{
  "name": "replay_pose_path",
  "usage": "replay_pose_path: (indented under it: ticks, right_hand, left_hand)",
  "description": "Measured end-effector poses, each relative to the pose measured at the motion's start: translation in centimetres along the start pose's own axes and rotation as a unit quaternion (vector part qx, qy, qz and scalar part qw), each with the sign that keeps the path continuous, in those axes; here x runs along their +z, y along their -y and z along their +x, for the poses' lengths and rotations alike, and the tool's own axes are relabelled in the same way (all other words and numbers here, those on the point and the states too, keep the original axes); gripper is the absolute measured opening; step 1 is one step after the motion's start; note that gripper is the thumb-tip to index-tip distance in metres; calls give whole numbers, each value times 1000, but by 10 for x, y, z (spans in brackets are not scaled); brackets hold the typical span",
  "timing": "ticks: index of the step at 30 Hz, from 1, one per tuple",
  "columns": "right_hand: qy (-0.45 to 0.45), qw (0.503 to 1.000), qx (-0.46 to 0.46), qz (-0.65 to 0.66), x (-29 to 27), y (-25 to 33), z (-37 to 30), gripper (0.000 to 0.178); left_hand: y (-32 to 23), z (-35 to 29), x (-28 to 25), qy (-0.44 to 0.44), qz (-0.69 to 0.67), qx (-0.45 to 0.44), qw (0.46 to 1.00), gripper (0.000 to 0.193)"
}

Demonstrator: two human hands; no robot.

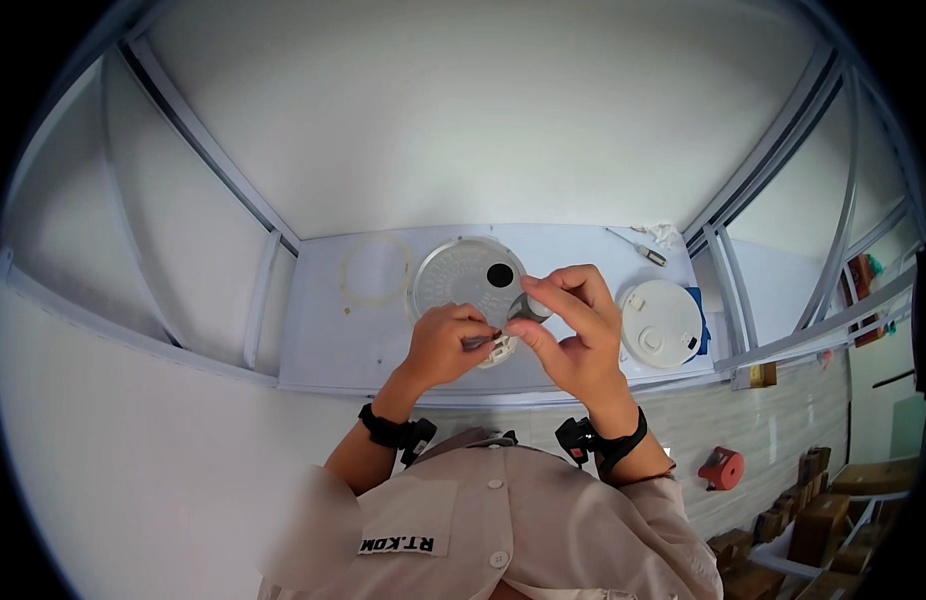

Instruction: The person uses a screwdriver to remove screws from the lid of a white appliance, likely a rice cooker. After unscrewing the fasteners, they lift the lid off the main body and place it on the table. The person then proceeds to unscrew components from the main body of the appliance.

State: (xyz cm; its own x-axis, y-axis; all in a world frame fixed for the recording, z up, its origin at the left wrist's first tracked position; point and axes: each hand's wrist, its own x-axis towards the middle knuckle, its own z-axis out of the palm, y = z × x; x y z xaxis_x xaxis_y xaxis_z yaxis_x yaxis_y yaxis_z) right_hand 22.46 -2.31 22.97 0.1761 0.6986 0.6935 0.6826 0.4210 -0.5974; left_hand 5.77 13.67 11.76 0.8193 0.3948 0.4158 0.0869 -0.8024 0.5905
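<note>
grey cylinder (524, 310) pinched in right hand (581, 335); left hand (446, 346) curled, cannot tell its hold.

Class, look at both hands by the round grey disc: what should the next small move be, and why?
Probably hold the left hand steady and ease the small, grey cylindrical object in the right hand toward the left fingers: both hands nearly meet at the near edge of the round, silvery-grey disc, though contact is unclear.

Near, left side: one line of bold black lettering (396, 545) on the pale shirt pocket (423, 503), upside down in view. Far, centre: faint rows of marks on round grey disc (453, 277), too small to read.
</note>
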Motion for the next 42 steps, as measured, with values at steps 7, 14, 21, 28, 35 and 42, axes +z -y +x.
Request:
replay_pose_path:
  ticks: [7, 14, 21, 28, 35, 42]
  right_hand:
    - [-19, 999, -42, 24, 6, 10, 14, 53]
    - [-23, 999, 15, 42, 14, 2, 4, 49]
    - [-13, 999, -43, -13, 14, 6, 11, 51]
    - [-71, 995, 3, 76, 26, 0, 8, 62]
    - [16, 997, 53, -47, 17, 13, 11, 68]
    - [-23, 1000, 10, 10, 24, 2, 10, 75]
  left_hand:
    - [0, 1, 0, -3, -5, -4, 1000, 12]
    - [0, 1, 2, -8, -39, -13, 999, 10]
    - [-5, 0, -1, 6, -13, -34, 999, 11]
    - [-11, 2, -1, -5, -16, -35, 999, 12]
    - [-7, 0, 3, -18, -15, -42, 999, 13]
    - [-10, 2, 0, 3, -18, -67, 998, 16]
